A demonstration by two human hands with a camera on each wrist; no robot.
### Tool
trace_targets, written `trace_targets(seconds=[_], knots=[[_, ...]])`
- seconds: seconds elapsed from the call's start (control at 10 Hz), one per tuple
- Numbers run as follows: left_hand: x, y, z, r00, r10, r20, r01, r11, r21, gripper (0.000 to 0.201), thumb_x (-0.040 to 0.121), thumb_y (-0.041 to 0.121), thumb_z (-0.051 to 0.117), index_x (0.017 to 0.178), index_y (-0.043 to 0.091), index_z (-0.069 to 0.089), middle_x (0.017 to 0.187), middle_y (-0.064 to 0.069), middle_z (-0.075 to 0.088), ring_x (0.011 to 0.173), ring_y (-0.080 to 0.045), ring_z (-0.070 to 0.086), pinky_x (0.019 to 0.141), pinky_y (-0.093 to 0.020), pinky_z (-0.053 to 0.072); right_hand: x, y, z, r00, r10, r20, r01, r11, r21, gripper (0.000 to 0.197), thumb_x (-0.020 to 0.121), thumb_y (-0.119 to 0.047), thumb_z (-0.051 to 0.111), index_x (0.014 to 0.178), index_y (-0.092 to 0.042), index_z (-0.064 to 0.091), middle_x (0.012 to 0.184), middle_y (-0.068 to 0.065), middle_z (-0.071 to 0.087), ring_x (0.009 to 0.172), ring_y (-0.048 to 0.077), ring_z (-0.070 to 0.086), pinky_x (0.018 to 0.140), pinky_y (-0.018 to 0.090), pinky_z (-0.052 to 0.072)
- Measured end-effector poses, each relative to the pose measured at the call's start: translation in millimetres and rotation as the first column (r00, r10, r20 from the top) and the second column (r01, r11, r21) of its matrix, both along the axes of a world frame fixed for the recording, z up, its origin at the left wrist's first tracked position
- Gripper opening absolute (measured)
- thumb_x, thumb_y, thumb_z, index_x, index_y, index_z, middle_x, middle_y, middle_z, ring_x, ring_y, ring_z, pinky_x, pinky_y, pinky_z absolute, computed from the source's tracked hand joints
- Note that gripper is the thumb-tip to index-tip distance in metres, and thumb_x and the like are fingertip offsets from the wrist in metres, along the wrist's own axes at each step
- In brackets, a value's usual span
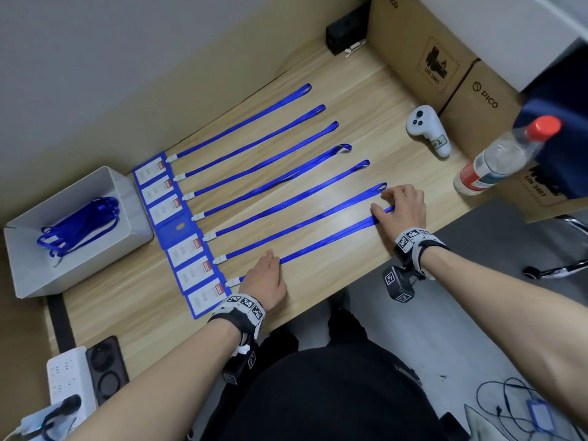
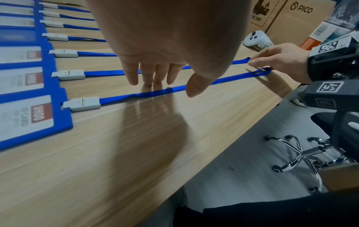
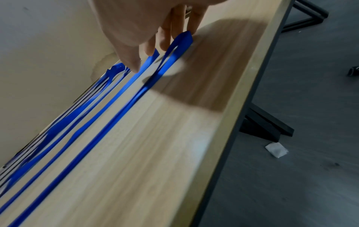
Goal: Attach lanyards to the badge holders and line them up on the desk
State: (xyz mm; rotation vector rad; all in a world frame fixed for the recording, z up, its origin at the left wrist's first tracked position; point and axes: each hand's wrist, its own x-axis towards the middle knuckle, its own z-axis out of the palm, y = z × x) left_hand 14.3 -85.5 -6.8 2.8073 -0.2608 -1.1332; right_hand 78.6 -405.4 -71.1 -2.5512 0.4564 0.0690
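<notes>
Head view: seven badge holders [image 1: 194, 246] lie in a row on the surface [image 1: 366, 100], lanyards stretched out. Left wrist view: the left hand [image 2: 155, 72] — fingers straight — presses the nearest lanyard [image 2: 155, 93]. Right wrist view: the right hand [image 3: 155, 30], fingers spread, touches its looped end.
</notes>
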Motion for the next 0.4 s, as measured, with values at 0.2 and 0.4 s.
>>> trace_targets(seconds=[0.2,0.4], knots=[[11.8,1.4,4.7,0.997,0.058,0.054,-0.054,0.997,-0.062,0.043,0.095,0.024,0.045,0.135,0.010,0.043,0.140,-0.012,0.047,0.121,-0.030,0.050,0.097,-0.041,0.046,-2.5,23.7,9.3,1.000,0.000,-0.004,0.000,1.000,0.019,0.025,0.087,-0.035,0.058,0.108,-0.021,0.059,0.117,0.000,0.053,0.115,0.023,0.042,0.093,0.036,0.041],[24.4,19.2,21.7,0.992,0.105,0.076,-0.092,0.983,-0.160,0.048,0.095,0.021,0.047,0.141,0.012,0.039,0.138,-0.007,0.047,0.118,-0.027,0.052,0.093,-0.039,0.047,-3.8,68.0,31.8,0.999,0.007,0.045,-0.008,1.000,0.030,0.028,0.084,-0.020,0.055,0.112,-0.018,0.060,0.122,0.003,0.054,0.115,0.027,0.041,0.093,0.040,0.038]])
